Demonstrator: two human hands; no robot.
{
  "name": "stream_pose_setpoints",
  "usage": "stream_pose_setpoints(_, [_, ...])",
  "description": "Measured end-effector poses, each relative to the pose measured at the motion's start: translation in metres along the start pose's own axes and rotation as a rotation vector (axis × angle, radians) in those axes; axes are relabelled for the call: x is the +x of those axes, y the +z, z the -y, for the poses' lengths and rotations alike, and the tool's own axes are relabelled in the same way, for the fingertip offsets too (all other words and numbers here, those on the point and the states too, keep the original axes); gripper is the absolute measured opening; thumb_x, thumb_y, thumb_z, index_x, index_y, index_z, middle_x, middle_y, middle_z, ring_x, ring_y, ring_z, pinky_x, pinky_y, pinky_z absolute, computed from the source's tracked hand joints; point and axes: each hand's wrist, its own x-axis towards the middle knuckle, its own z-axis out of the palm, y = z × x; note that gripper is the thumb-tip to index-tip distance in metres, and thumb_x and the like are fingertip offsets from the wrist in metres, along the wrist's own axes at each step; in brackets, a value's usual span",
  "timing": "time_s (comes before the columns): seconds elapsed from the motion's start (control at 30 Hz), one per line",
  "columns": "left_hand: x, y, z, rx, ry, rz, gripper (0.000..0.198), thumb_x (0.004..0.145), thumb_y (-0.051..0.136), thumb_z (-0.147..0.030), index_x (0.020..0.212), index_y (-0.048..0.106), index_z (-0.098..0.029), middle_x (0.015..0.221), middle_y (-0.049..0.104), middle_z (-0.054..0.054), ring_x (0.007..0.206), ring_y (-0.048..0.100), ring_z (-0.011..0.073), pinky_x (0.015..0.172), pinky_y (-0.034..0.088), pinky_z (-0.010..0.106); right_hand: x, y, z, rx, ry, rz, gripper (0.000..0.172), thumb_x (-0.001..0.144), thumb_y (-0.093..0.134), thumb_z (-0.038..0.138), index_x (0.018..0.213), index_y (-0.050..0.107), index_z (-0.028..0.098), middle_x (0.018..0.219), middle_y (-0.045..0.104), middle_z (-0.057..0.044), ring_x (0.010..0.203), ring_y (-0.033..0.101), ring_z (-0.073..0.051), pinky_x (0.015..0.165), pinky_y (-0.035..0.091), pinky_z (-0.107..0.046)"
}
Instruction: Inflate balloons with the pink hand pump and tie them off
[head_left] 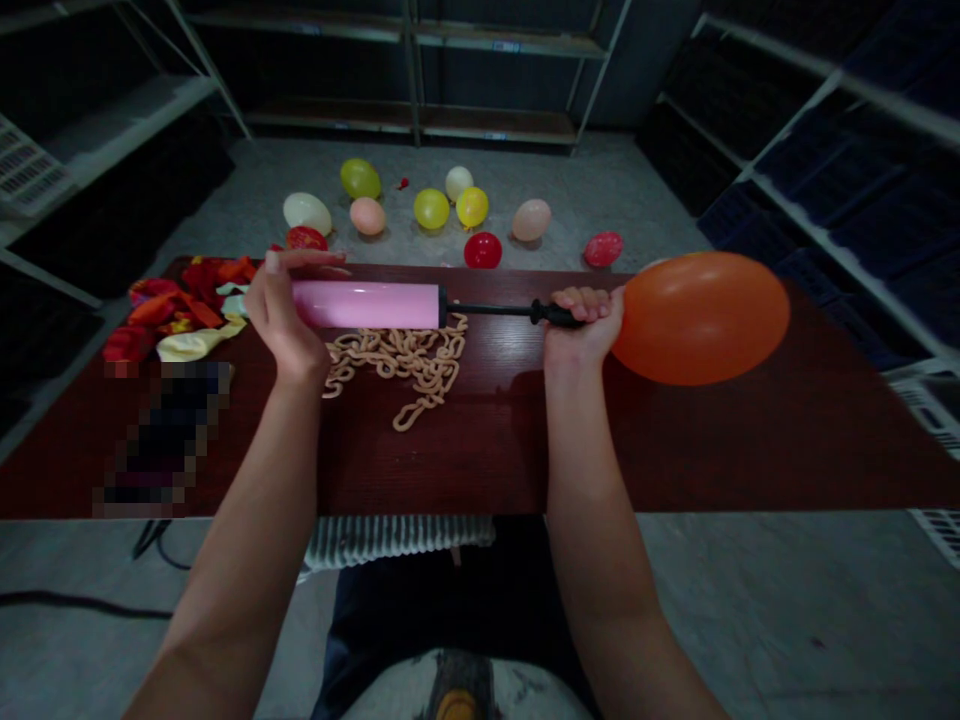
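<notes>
Basically, the fingers of the right hand [585,325] are curled and pressed together around the black pump nozzle [559,314], seemingly so that the neck of the orange balloon [701,318] is kept sealed on it. That balloon is held just past those fingers, above the table [750,450], plump, smooth and taut. Toward the left hand [281,315], a black hose [491,310] is stretched level to the pink pump barrel [366,305], which is apparently steadied at its end. Those fingers are laid out straight across the barrel; whether they are clamped on it cannot be told. Just below the barrel, a tan chain of balloon links [397,365] is heaped on the table. Past the left hand, deflated balloons [176,310] are piled, and further out, inflated balloons such as a yellow balloon [431,208] are scattered on the floor [585,180].
</notes>
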Motion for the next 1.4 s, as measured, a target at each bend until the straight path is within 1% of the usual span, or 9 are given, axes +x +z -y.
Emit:
stream_pose_setpoints(0.17, [-0.011, 0.009, -0.010, -0.032, 0.017, 0.122, 0.046, 0.105, 0.037, -0.042, 0.090, 0.073, -0.017, 0.084, 0.073, 0.005, 0.073, 0.068, 0.0178, 0.070, 0.052, 0.036, -0.002, 0.000, -0.007, -0.041, 0.023, 0.036, 0.057, 0.104, 0.041, 0.037, 0.058, 0.011, 0.021, 0.048, 0.011, 0.010, 0.038, 0.020, -0.007, 0.044, 0.035, -0.019])
stream_pose_setpoints(0.33, [-0.027, 0.024, -0.014, -0.178, -0.036, 0.367, 0.026, 0.098, 0.056, -0.047, 0.112, 0.068, -0.027, 0.113, 0.070, 0.006, 0.090, 0.071, 0.0230, 0.084, 0.055, 0.043, -0.011, 0.004, -0.015, -0.075, 0.043, 0.077, 0.060, 0.100, 0.050, 0.040, 0.057, 0.012, 0.021, 0.046, 0.013, 0.010, 0.038, 0.021, -0.006, 0.044, 0.035, -0.019])
stream_pose_setpoints(0.53, [-0.029, 0.028, -0.006, -0.161, -0.014, 0.487, 0.047, 0.087, 0.073, -0.050, 0.127, 0.056, -0.031, 0.127, 0.065, 0.008, 0.106, 0.069, 0.0266, 0.095, 0.056, 0.047, -0.014, 0.009, -0.013, -0.101, 0.065, 0.060, 0.060, 0.100, 0.050, 0.038, 0.057, 0.012, 0.021, 0.045, 0.016, 0.010, 0.038, 0.022, -0.006, 0.045, 0.037, -0.020])
stream_pose_setpoints(0.6, [-0.028, 0.027, -0.003, -0.116, -0.020, 0.475, 0.045, 0.087, 0.073, -0.050, 0.124, 0.057, -0.029, 0.119, 0.069, 0.008, 0.109, 0.068, 0.0271, 0.100, 0.053, 0.047, -0.014, 0.009, -0.013, -0.084, 0.067, 0.068, 0.059, 0.100, 0.049, 0.036, 0.057, 0.012, 0.021, 0.045, 0.016, 0.010, 0.038, 0.023, -0.006, 0.045, 0.037, -0.019])
stream_pose_setpoints(0.7, [-0.027, 0.027, 0.000, -0.046, -0.095, 0.431, 0.036, 0.092, 0.067, -0.049, 0.117, 0.060, -0.026, 0.103, 0.074, 0.007, 0.101, 0.071, 0.0247, 0.096, 0.055, 0.044, -0.015, 0.011, -0.015, -0.078, 0.075, 0.048, 0.058, 0.101, 0.047, 0.035, 0.057, 0.013, 0.021, 0.045, 0.017, 0.010, 0.038, 0.024, -0.006, 0.046, 0.037, -0.019])
stream_pose_setpoints(0.87, [-0.025, 0.027, -0.003, 0.036, -0.156, 0.352, 0.029, 0.086, 0.071, -0.046, 0.100, 0.065, -0.021, 0.105, 0.072, 0.007, 0.090, 0.072, 0.0207, 0.084, 0.057, 0.034, -0.015, 0.011, -0.018, -0.064, 0.094, 0.004, 0.054, 0.103, 0.042, 0.033, 0.059, 0.012, 0.021, 0.045, 0.018, 0.011, 0.038, 0.024, -0.005, 0.046, 0.035, -0.018])
stream_pose_setpoints(0.97, [-0.020, 0.024, -0.006, 0.093, -0.146, 0.294, 0.022, 0.085, 0.070, -0.041, 0.091, 0.068, -0.020, 0.095, 0.072, 0.005, 0.087, 0.071, 0.0193, 0.083, 0.056, 0.031, -0.013, 0.008, -0.016, -0.030, 0.090, 0.009, 0.052, 0.104, 0.036, 0.030, 0.059, 0.012, 0.021, 0.045, 0.017, 0.010, 0.037, 0.023, -0.006, 0.045, 0.035, -0.018])
stream_pose_setpoints(1.2, [-0.005, 0.007, 0.012, 0.103, -0.161, 0.159, 0.025, 0.087, 0.061, -0.040, 0.074, 0.067, -0.020, 0.075, 0.070, 0.003, 0.072, 0.066, 0.0188, 0.069, 0.052, 0.034, -0.003, 0.003, -0.002, -0.016, 0.019, 0.001, 0.052, 0.104, 0.034, 0.029, 0.059, 0.010, 0.021, 0.046, 0.013, 0.010, 0.036, 0.021, -0.006, 0.042, 0.032, -0.018])
stream_pose_setpoints(1.4, [0.016, -0.017, 0.030, 0.047, -0.093, -0.020, 0.025, 0.088, 0.059, -0.037, 0.073, 0.061, -0.018, 0.069, 0.066, 0.001, 0.062, 0.060, 0.0151, 0.064, 0.045, 0.036, 0.006, -0.003, 0.009, 0.003, 0.016, -0.003, 0.052, 0.104, 0.033, 0.030, 0.059, 0.008, 0.021, 0.046, 0.013, 0.010, 0.036, 0.022, -0.007, 0.042, 0.033, -0.019])
